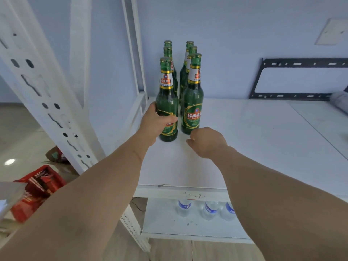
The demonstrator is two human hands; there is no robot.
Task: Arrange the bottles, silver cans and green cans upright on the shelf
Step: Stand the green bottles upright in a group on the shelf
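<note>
Several green glass beer bottles stand upright in two rows at the back left of the white shelf (244, 140). My left hand (156, 123) grips the body of the front left bottle (167, 98), which stands on the shelf. The front right bottle (192, 102) stands free beside it. My right hand (207, 142) hovers just in front of that bottle with fingers loosely curled, holding nothing. No cans are in view.
A white perforated shelf upright (47, 102) rises at the left. Clear water bottles (211, 210) stand on the lower shelf. A red crate (37, 187) sits on the floor at the left. A black bracket (301, 80) leans against the back wall.
</note>
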